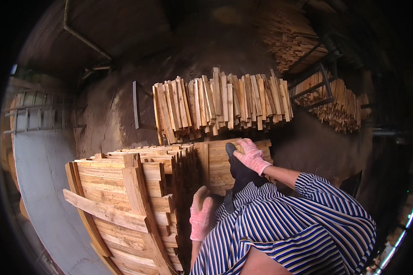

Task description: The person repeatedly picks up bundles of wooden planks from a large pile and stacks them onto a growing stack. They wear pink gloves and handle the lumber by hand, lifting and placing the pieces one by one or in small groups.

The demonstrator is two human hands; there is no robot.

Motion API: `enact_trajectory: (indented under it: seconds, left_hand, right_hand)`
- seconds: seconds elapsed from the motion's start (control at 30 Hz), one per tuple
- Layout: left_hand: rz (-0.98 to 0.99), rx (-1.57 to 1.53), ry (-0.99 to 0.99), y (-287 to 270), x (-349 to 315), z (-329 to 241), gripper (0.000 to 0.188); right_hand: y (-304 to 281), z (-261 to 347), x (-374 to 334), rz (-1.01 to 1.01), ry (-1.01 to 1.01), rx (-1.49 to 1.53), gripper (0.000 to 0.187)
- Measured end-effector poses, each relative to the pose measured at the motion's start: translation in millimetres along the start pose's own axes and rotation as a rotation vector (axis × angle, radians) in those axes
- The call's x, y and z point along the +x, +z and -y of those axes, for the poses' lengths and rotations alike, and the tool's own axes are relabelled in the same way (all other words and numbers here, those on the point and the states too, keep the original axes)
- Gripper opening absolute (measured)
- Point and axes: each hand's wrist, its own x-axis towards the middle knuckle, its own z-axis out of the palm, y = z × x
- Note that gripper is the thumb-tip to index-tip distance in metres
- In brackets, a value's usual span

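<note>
My left hand, in a pink knitted glove with tan fingertips, hangs beside my hip, right of a tall stack of wooden slats. Its thumb stands apart from the fingers, and nothing shows in it. My right hand, gloved alike, is farther forward, next to my dark shoe and trouser leg. Its fingers are loosely bent and apart, with no object visible in them. Below that hand lies a low layer of pale boards, partly hidden by my leg.
Ahead is a long row of upright wooden strips, with a metal upright at its left end. More wood piles and a dark metal frame stand at the far right. A grey metal surface runs along the left.
</note>
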Motion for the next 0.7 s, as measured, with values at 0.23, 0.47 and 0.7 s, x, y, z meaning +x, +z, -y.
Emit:
enact_trajectory:
  seconds: [0.23, 0.47, 0.7]
  left_hand:
    - [-0.004, -0.013, -0.003, 20.9, 117.4, 24.8, 0.053]
    - [-0.223, 0.044, -0.142, 67.6, 331.0, 50.4, 0.057]
    - [-0.359, 0.003, -0.241, 48.8, 499.5, 48.5, 0.062]
  right_hand:
    - [-33.7, -23.3, 100.0, 0.036, 0.007, 0.036, 0.058]
    - [-21.9, 48.2, 190.3, 0.133, 0.001, 0.285, 0.060]
    - [24.6, 41.4, 293.5, 0.117, -0.084, 0.325, 0.053]
